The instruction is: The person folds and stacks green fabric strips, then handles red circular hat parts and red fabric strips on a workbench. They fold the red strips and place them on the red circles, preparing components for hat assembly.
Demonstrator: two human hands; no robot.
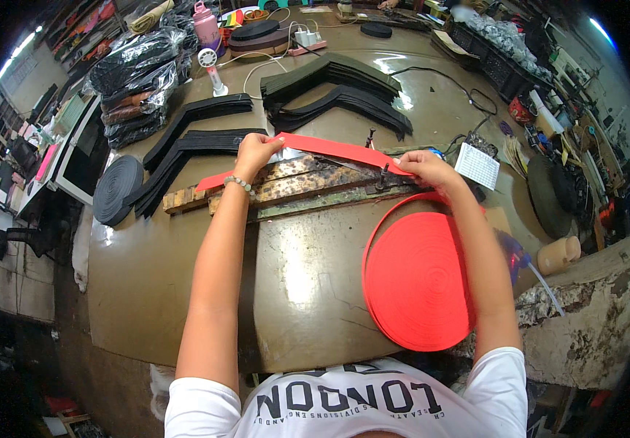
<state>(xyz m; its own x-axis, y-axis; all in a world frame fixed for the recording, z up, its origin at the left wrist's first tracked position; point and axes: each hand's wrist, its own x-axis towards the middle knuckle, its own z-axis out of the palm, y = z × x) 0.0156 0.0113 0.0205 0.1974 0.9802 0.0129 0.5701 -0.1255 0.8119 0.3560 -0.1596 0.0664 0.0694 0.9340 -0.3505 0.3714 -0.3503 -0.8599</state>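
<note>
A wide red webbing strap [337, 149] stretches between my hands above a worn wooden board [285, 182]. My left hand [258, 152] pinches it near the middle of the board, and a loose red end hangs past that wrist to the left. Farther right, my right hand [426, 169] grips the strap between thumb and fingers. From there the webbing runs down to a large flat red roll [424, 281], partly hidden by my right forearm. Two dark upright pins, one of them a bolt [383, 175], stand by the board's right part.
Stacks of black strips [198, 142] and olive strips [329, 73] lie beyond the board. A black roll [118, 190] sits at the left, near plastic-wrapped bundles [140, 80]. A small white fan [213, 73], cables and a white notepad [477, 166] are also on the table.
</note>
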